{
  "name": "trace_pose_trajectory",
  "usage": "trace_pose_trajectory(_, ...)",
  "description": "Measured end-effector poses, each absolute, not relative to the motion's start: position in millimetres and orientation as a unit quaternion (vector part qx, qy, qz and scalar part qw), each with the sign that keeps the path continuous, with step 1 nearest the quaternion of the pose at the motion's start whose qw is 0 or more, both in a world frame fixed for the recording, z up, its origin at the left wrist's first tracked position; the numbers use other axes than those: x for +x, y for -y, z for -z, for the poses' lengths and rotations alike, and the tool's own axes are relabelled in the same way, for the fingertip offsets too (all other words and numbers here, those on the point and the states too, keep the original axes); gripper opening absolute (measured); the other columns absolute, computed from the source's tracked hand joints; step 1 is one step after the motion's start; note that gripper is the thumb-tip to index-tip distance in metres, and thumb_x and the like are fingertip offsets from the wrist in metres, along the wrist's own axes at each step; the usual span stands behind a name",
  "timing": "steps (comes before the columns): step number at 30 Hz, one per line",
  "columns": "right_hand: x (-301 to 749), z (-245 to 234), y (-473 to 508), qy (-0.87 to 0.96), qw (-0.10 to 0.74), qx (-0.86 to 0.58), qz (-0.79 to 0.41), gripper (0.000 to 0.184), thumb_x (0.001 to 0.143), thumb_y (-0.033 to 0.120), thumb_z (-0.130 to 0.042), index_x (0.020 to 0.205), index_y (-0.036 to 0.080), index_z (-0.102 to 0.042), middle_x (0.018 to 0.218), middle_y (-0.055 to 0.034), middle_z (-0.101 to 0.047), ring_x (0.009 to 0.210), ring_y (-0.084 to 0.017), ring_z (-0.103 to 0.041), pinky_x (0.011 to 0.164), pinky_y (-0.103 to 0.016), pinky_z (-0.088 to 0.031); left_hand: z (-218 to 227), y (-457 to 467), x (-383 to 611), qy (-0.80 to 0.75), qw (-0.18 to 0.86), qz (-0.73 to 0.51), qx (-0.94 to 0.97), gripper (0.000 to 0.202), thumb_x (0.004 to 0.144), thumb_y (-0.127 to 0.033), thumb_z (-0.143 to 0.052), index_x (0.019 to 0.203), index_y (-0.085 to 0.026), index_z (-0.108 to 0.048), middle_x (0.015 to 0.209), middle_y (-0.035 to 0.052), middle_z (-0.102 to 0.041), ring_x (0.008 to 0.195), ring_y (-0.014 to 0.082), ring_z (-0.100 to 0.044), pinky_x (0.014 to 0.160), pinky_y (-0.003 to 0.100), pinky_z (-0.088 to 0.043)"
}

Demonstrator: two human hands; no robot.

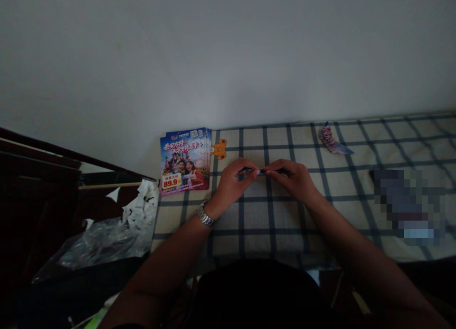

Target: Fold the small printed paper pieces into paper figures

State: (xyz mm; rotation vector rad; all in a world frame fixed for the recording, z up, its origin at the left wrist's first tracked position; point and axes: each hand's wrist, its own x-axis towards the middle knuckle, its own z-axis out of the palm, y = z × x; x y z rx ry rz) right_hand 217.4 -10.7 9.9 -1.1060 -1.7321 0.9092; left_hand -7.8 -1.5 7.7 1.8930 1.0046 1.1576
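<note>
My left hand (pixel 233 182) and my right hand (pixel 290 179) meet above a checked cloth (pixel 270 224), pinching a thin, dark, folded paper strip (pixel 254 172) between their fingertips. Its exact shape is mostly hidden by my fingers. A metal wristwatch (pixel 205 213) sits on my left wrist. Left of my left hand lies a stack of printed leaflets (pixel 184 161) with an orange cut-out shape (pixel 218 149) beside it. Beyond my right hand lies a folded piece of printed paper (pixel 331 140).
A pixelated, blurred object (pixel 406 205) lies on the cloth at the right. Past the cloth's left edge are a crumpled clear plastic bag (pixel 103 241), torn white paper (pixel 140 208), and a thin wooden stick (pixel 109 186). A white wall rises behind.
</note>
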Motion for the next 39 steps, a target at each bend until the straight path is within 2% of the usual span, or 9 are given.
trace_pose_trajectory(5, 217.0, -10.9, 10.7, 0.689, 0.411, -0.467, -0.372, 0.022, 0.093, 0.044, -0.074, 0.097, 0.023, -0.079, 0.095, -0.0058, -0.082, 0.087, -0.022, -0.077, 0.080, -0.036, -0.062, -7.2, 2.5, -6.8, -0.395, 0.344, -0.442, 0.729, 0.012, 0.099, -0.034, -0.069, 0.097, -0.022, -0.071, 0.092, 0.0016, -0.071, 0.086, 0.0144, -0.068, 0.079, 0.027, -0.055)
trace_pose_trajectory(12, 218.9, -10.9, 11.3, 0.693, 0.420, -0.439, -0.387, 0.021, 0.095, 0.041, -0.072, 0.108, 0.027, -0.081, 0.107, -0.0052, -0.082, 0.100, -0.023, -0.077, 0.094, -0.041, -0.062, -4.1, 0.8, -10.2, -0.405, 0.349, -0.443, 0.720, 0.015, 0.099, -0.037, -0.070, 0.098, -0.022, -0.070, 0.095, 0.0028, -0.072, 0.088, 0.0157, -0.069, 0.081, 0.029, -0.057)
trace_pose_trajectory(17, 219.4, -10.4, 11.6, 0.697, 0.425, -0.440, -0.373, 0.021, 0.097, 0.042, -0.070, 0.104, 0.026, -0.081, 0.104, -0.0059, -0.082, 0.097, -0.024, -0.077, 0.091, -0.042, -0.063, -3.9, 0.4, -9.1, -0.403, 0.346, -0.440, 0.724, 0.015, 0.100, -0.036, -0.069, 0.099, -0.021, -0.070, 0.095, 0.0033, -0.073, 0.089, 0.0156, -0.069, 0.082, 0.029, -0.057)
trace_pose_trajectory(22, 219.5, -11.2, 11.1, 0.705, 0.433, -0.425, -0.368, 0.015, 0.098, 0.037, -0.070, 0.104, 0.026, -0.079, 0.104, -0.0056, -0.081, 0.098, -0.022, -0.076, 0.090, -0.040, -0.061, -4.2, 0.6, -7.7, -0.397, 0.353, -0.435, 0.727, 0.014, 0.100, -0.035, -0.068, 0.101, -0.022, -0.068, 0.095, 0.0033, -0.072, 0.089, 0.0159, -0.069, 0.082, 0.030, -0.058)
trace_pose_trajectory(32, 221.4, -10.7, 10.0, 0.704, 0.428, -0.433, -0.365, 0.020, 0.099, 0.042, -0.067, 0.106, 0.027, -0.078, 0.105, -0.0056, -0.080, 0.100, -0.024, -0.075, 0.093, -0.042, -0.060, -11.5, 2.7, -8.2, -0.401, 0.376, -0.406, 0.730, 0.025, 0.106, -0.045, -0.057, 0.108, -0.022, -0.068, 0.101, 0.0051, -0.073, 0.093, 0.0181, -0.070, 0.083, 0.032, -0.056)
trace_pose_trajectory(39, 220.2, -10.5, 9.7, 0.701, 0.429, -0.441, -0.360, 0.018, 0.099, 0.041, -0.068, 0.104, 0.027, -0.078, 0.103, -0.0053, -0.080, 0.098, -0.024, -0.075, 0.090, -0.041, -0.060, -12.5, 2.5, -7.6, -0.395, 0.404, -0.389, 0.728, 0.029, 0.105, -0.048, -0.057, 0.107, -0.022, -0.068, 0.093, 0.0032, -0.073, 0.083, 0.0164, -0.070, 0.073, 0.029, -0.055)
